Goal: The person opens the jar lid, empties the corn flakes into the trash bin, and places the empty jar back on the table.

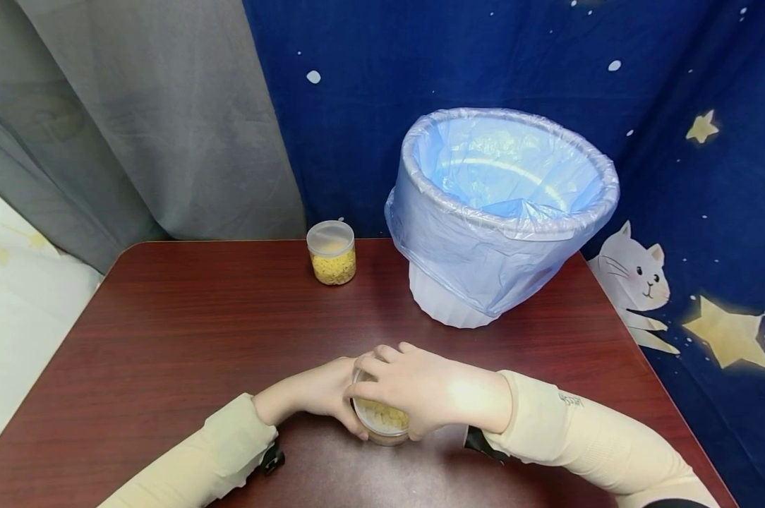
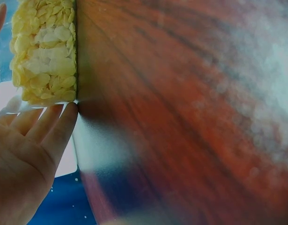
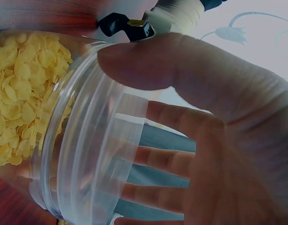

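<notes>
A clear plastic jar (image 3: 26, 101) of pale yellow flakes stands upright on the table near me. My left hand (image 1: 324, 390) holds its side, the thumb at the near side and the fingers behind it, as the left wrist view shows the flakes (image 2: 45, 56) just above those fingers. From above, my right hand (image 1: 414, 388) grips the translucent screw lid (image 3: 94, 150), its thumb (image 3: 134, 65) on one side of the rim and its fingers spread around the other. The lid sits on the jar's mouth. Parts of the jar are hidden under the right hand.
At the table's far edge stands a second lidded jar (image 1: 333, 264) with small yellow bits. To its right is a white bin (image 1: 446, 300) lined with a blue plastic bag (image 1: 478, 261). Curtains (image 1: 357, 106) hang behind the brown table (image 1: 198, 317).
</notes>
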A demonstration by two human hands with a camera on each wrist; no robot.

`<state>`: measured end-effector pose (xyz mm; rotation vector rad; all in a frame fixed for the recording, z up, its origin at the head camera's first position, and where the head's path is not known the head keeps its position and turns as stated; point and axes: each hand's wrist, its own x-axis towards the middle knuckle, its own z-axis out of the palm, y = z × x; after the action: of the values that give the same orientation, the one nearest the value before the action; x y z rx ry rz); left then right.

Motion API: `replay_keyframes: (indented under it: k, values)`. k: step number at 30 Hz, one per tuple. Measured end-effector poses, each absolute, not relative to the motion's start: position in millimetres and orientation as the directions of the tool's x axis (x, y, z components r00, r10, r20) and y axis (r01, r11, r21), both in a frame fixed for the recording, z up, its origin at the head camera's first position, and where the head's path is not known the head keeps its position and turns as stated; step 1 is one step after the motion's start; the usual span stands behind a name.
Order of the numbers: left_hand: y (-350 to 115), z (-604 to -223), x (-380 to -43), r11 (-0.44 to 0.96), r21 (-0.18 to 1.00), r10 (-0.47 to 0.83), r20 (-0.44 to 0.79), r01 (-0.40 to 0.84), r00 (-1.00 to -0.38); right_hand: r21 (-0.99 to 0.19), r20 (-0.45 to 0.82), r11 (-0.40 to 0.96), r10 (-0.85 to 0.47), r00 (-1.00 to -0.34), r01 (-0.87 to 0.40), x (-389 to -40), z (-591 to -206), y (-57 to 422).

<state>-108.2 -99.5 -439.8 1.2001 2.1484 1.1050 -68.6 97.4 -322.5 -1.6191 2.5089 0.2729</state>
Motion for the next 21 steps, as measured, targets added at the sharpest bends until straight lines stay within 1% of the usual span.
replay_keyframes:
  k: [3, 7, 11, 16, 21]
  values:
    - [-100, -440, -108, 0.3, 0.806, 0.851, 0.015, 0.51, -0.524, 0.065, -0.219, 0.398, -0.889, -0.402, -0.915, -69, -322, 98]
    - [-99, -440, -108, 0.302, 0.775, 0.855, 0.037, 0.555, -0.517, 0.044, -0.217, 0.386, -0.897, -0.386, -0.922, -70, -320, 98]
    - [-100, -439, -107, 0.313, 0.776, 0.852, 0.024, 0.547, -0.522, 0.028, -0.21, 0.377, -0.903, -0.374, -0.926, -71, -316, 99]
    - [-99, -438, -107, 0.301, 0.815, 0.848, 0.011, 0.496, -0.531, 0.0, -0.193, 0.396, -0.901, -0.388, -0.918, -73, -312, 101]
    - [-98, -437, -107, 0.302, 0.792, 0.843, 0.039, 0.532, -0.536, -0.062, -0.159, 0.427, -0.896, -0.414, -0.902, -74, -311, 105]
